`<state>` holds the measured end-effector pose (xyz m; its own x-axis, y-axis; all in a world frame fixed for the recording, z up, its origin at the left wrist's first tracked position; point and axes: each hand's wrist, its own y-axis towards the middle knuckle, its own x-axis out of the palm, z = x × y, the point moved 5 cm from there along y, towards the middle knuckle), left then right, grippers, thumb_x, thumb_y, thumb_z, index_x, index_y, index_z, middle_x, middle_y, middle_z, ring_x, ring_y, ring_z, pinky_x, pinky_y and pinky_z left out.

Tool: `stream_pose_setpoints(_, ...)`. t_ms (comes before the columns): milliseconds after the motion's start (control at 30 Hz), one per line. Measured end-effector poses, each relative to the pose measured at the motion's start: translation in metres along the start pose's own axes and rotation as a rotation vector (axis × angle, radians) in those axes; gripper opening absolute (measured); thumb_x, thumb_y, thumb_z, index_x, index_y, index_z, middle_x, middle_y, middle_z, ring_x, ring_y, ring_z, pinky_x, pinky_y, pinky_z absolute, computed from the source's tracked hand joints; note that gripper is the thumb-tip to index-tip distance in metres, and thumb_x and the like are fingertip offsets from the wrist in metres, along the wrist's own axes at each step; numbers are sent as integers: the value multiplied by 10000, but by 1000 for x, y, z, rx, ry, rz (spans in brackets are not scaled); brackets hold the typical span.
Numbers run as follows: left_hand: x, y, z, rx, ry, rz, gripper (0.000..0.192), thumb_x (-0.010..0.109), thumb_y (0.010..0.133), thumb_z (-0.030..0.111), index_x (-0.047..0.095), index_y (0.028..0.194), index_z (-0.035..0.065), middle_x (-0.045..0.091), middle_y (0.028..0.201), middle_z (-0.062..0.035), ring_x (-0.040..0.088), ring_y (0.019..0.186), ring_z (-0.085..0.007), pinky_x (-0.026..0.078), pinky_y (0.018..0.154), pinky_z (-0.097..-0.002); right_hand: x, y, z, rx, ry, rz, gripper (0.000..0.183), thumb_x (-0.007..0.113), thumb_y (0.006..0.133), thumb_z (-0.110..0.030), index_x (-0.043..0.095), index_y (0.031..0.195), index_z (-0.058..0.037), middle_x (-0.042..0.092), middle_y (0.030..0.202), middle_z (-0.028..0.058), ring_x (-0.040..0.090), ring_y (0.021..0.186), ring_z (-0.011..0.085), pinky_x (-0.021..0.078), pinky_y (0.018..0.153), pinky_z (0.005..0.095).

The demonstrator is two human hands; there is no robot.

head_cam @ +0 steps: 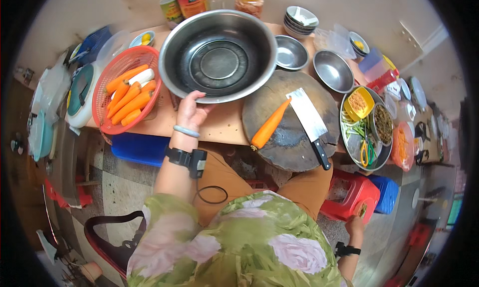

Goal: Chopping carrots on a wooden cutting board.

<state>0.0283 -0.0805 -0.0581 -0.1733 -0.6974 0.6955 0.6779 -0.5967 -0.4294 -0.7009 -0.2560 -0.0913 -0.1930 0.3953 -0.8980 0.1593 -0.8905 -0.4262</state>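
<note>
A large stainless steel basin (pixel 220 62) stands tilted towards me at the back of the table, and nothing shows inside it. My left hand (pixel 192 109) grips its near rim, thumb over the edge. Low on the right, my right hand (pixel 354 225) is beside a red plastic stool (pixel 350 197). A small round thing with a greenish middle shows at its fingers; whether it is held or part of the stool is unclear. On the round wooden chopping block (pixel 295 148) lie a whole carrot (pixel 270 127) and a cleaver (pixel 308 115) with a black handle.
Left of the basin, a red plastic basket (pixel 98 100) holds several carrots and white radish. Two smaller steel bowls (pixel 292 52) (pixel 334 71) stand behind the block. To the right, a steel tray (pixel 346 148) carries a yellow container (pixel 351 107), cut greens and scissors (pixel 365 154).
</note>
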Motion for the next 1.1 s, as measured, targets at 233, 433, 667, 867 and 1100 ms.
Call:
stream_pose_setpoints(233, -9, 24, 4, 16, 50, 63, 408, 536, 791, -48, 479, 1193, -14, 554, 1176, -190, 593, 1067, -355, 547, 879, -546, 0, 0, -80, -33, -35, -128, 247, 655, 792, -225, 717, 961, -56, 676, 922, 232, 660, 922, 384, 533, 763, 468)
stream_pose_setpoints(433, -3, 21, 8, 44, 93, 88, 418, 535, 846, 20, 450, 1250, -47, 521, 1252, -230, 557, 1138, -401, 506, 955, -591, -91, -3, -171, -303, 161, 166, 132, 597, 826, -143, 626, 937, -78, 659, 830, 218, 641, 815, 421, 510, 693, 518)
stream_pose_setpoints(667, 5, -2, -6, -10, 169, -29, 655, 709, 865, 377, 411, 1299, -13, 532, 1187, -208, 522, 1149, -385, 485, 944, -497, -151, 6, -279, -646, 443, 555, 103, 639, 828, -114, 626, 928, -93, 594, 850, 111, 620, 763, 346, 508, 641, 435)
stream_pose_setpoints(867, 12, -48, -43, 43, 394, 5, 557, 684, 891, 318, 425, 1298, 40, 518, 1138, -139, 609, 1021, -288, 547, 840, -412, -134, 41, -321, -690, 327, 563, 303, 709, 778, -146, 608, 1059, -100, 568, 968, 121, 575, 922, 329, 508, 763, 428)
stream_pose_setpoints(1100, 73, -103, -125, 675, 1687, -371, 654, 756, 810, 234, 453, 1347, 16, 560, 1094, -145, 585, 948, -243, 490, 867, -332, -127, 52, -316, -688, 417, 578, 328, 723, 765, -123, 610, 1072, -121, 566, 947, 129, 574, 913, 341, 506, 754, 444)
